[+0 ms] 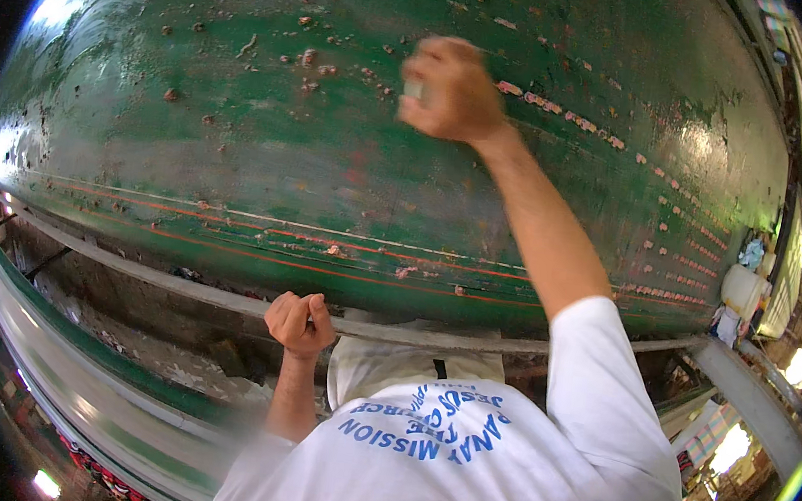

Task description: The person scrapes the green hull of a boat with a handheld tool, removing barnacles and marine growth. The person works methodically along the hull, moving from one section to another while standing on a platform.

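Observation:
My right hand (449, 88) is over the far middle of a long green tabletop (284, 164), its fingers closed and smeared by motion. A small pale object (413, 89) shows at its finger side; its kind is too blurred to tell. Around that hand, brownish crumbs (312, 66) are scattered on the green surface. A dashed row of pinkish residue (565, 115) runs off to the right of it. Closed in a loose fist, my left hand (301, 323) is at the near edge, beside the metal rail (216, 292). Nothing shows sticking out of that fist.
Thin orange and white lines (373, 248) run along the near side of the tabletop. More pink residue rows (687, 247) lie to the right. A white container (743, 290) stands at the right end. Another long green-edged table (86, 357) lies at the lower left.

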